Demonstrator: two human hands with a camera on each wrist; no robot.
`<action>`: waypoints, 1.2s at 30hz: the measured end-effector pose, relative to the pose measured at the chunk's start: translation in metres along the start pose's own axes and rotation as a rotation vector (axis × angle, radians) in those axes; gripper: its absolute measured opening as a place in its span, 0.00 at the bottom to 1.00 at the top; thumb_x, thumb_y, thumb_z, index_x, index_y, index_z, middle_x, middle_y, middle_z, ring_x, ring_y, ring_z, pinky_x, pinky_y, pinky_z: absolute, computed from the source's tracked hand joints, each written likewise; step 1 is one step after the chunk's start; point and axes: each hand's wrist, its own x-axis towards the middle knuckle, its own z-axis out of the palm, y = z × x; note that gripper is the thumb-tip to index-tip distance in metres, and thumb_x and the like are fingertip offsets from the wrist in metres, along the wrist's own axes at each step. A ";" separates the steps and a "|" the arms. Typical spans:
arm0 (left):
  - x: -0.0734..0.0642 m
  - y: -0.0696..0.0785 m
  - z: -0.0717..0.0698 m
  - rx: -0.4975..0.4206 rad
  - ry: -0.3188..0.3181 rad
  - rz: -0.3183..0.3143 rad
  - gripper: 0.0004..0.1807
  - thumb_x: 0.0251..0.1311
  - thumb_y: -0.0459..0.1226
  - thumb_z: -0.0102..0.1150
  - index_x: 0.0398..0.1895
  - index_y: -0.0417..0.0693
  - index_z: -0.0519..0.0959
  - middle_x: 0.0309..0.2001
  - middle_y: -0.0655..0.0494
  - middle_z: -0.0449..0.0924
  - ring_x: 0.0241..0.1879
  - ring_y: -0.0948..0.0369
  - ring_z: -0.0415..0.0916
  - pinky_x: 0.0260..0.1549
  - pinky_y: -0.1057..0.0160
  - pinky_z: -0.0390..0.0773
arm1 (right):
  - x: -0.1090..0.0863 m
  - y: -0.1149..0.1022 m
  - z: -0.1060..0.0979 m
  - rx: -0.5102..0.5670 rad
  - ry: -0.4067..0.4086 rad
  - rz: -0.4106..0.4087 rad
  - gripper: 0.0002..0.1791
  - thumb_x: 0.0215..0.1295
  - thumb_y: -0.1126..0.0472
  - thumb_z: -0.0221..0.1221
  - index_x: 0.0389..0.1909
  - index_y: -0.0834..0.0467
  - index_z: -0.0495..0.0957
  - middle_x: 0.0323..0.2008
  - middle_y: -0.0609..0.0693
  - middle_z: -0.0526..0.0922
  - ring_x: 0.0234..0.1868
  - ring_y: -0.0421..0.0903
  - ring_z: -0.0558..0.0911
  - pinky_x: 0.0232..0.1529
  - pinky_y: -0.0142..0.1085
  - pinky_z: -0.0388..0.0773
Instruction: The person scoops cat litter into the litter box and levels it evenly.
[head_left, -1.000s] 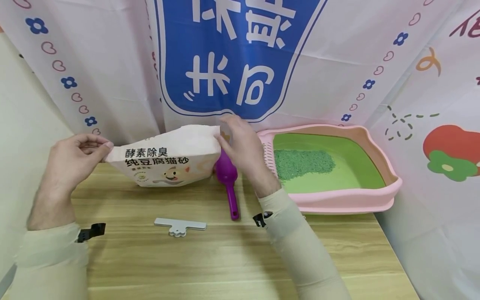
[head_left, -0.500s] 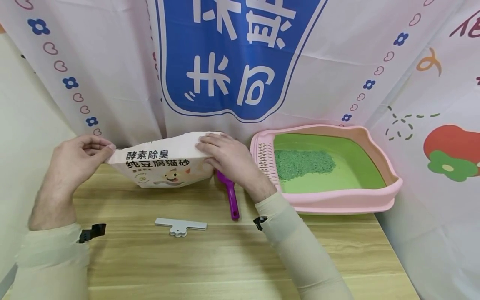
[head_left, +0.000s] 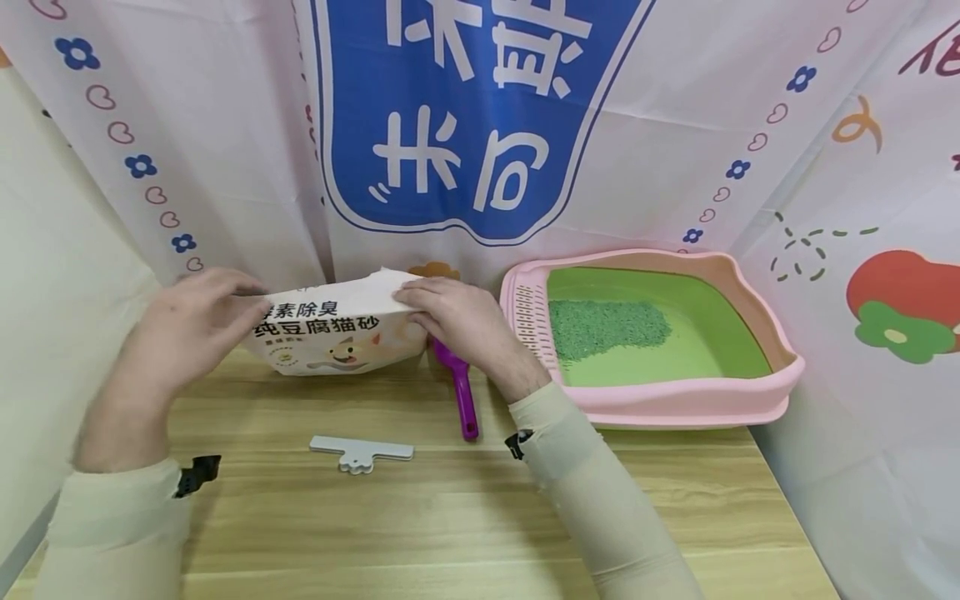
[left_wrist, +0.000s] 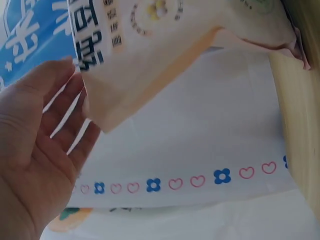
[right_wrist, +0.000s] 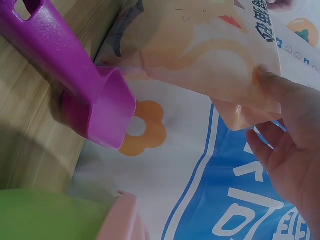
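A cream-coloured cat litter bag (head_left: 352, 337) with a cat picture and dark lettering stands at the back left of the table. My left hand (head_left: 183, 333), blurred in the head view, holds its left top corner; in the left wrist view the bag's edge runs between thumb and fingers. At the right top corner, my right hand (head_left: 472, 325) grips the bag, thumb (right_wrist: 270, 82) on the printed front and fingers behind. Beside the bag lies a purple litter scoop (head_left: 465, 404), its bowl mostly hidden by the right hand in the head view. The bag's opening cannot be seen.
A pink-rimmed litter box (head_left: 690, 400) with a green inside stands at the right, green litter (head_left: 611, 325) spread across part of its floor. A grey bag clip (head_left: 360, 450) lies on the wooden table (head_left: 390, 533) in front of the bag. A printed curtain (head_left: 660, 125) hangs behind.
My right hand has come down and left onto the bag's right top corner, which is now lower. My left hand has slid rightward along the top from the left end.
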 end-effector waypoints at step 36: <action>0.022 -0.003 0.049 0.152 0.204 0.174 0.09 0.69 0.24 0.77 0.46 0.44 0.95 0.45 0.36 0.97 0.38 0.32 0.94 0.38 0.28 0.90 | 0.001 0.003 0.019 0.219 0.194 0.053 0.12 0.84 0.53 0.70 0.58 0.48 0.98 0.52 0.47 1.00 0.51 0.47 0.99 0.57 0.44 0.97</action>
